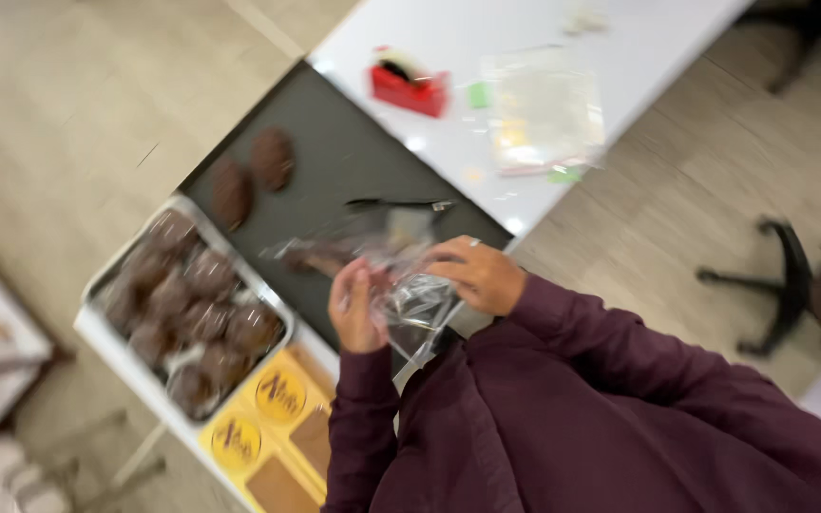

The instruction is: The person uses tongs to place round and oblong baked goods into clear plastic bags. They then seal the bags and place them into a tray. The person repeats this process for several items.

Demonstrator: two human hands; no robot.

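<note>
At frame centre a clear bag is held by both hands, left hand and right hand, and should be kept wide open for the cookie.

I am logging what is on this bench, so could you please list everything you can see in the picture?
Clear plastic bag: one, transparent, held in both hands above the dark tray.
Dark tray: one, black, middle of the white table.
Loose cookies: two, brown, far end of the dark tray.
Metal tray: one, silver, left of the dark tray, full of brown cookies; too blurred to count.
Yellow sheet: one, with round labels, at the near table edge.
Tape dispenser: one, red, on the table beyond the dark tray.
Stack of clear bags: on the table, right of the dispenser.
Chair base: black, on the floor at right.
Left hand: on the bag.
Right hand: on the bag.
</note>
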